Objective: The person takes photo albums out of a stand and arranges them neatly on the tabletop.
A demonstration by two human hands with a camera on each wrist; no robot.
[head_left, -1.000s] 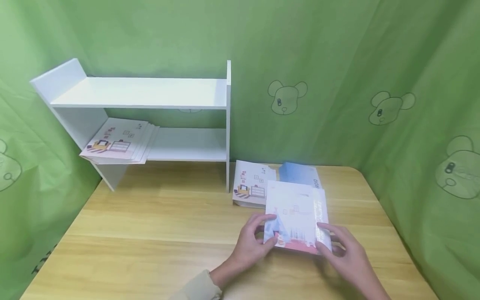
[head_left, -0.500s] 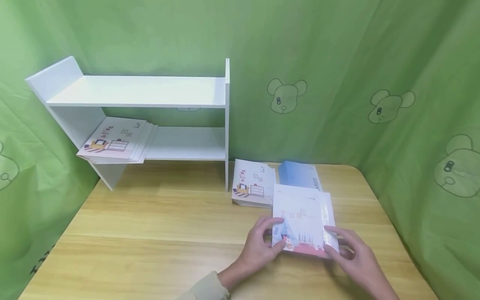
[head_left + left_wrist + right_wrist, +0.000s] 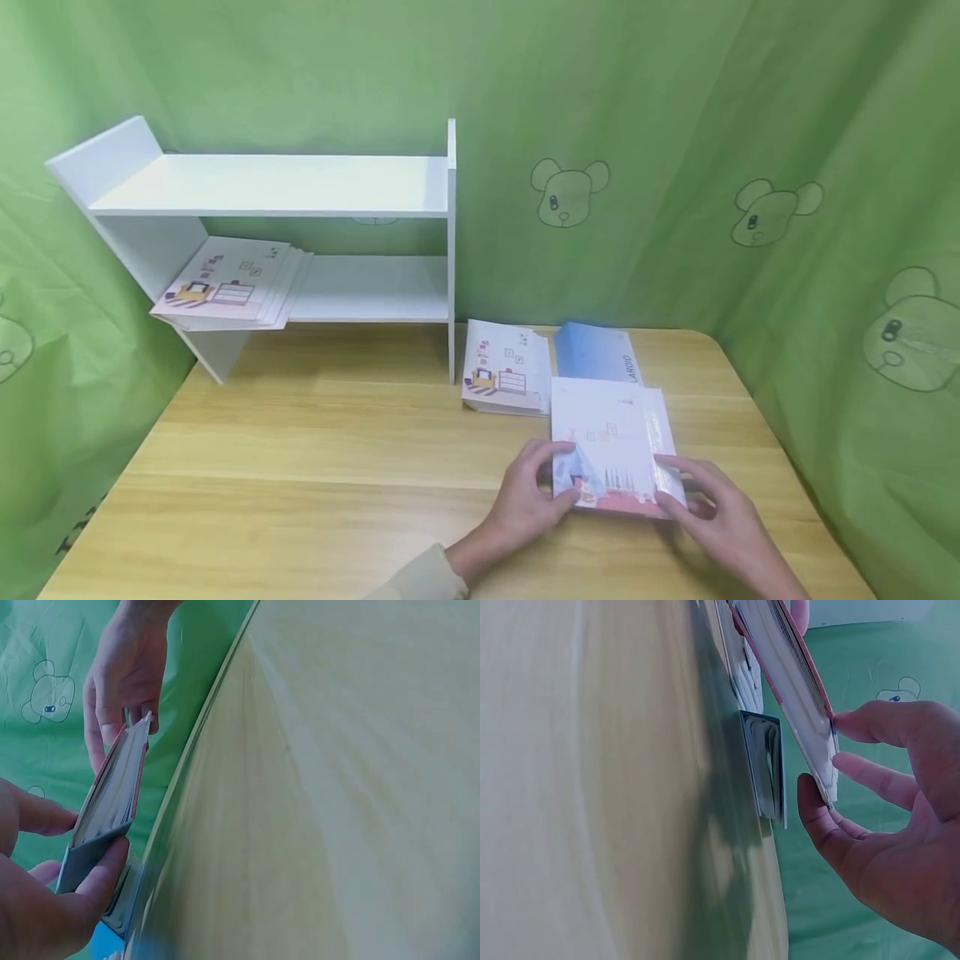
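The left hand (image 3: 527, 498) and right hand (image 3: 722, 514) grip opposite sides of a book (image 3: 609, 423), holding it above the bench (image 3: 300, 492).

The shelf unit (image 3: 285, 185) stands at the left rear of the surface (image 3: 300, 467). The first stack of books (image 3: 225, 279) lies on its lower tier, left end, projecting past the front edge. The second stack of books (image 3: 498, 358) lies on the surface, just right of the unit; the rear book (image 3: 592, 350) lies right of that stack. The front book (image 3: 600, 408) is above the surface, before the rear book, between the left hand (image 3: 528, 492) and right hand (image 3: 720, 512). The curtain (image 3: 645, 83) hangs behind.
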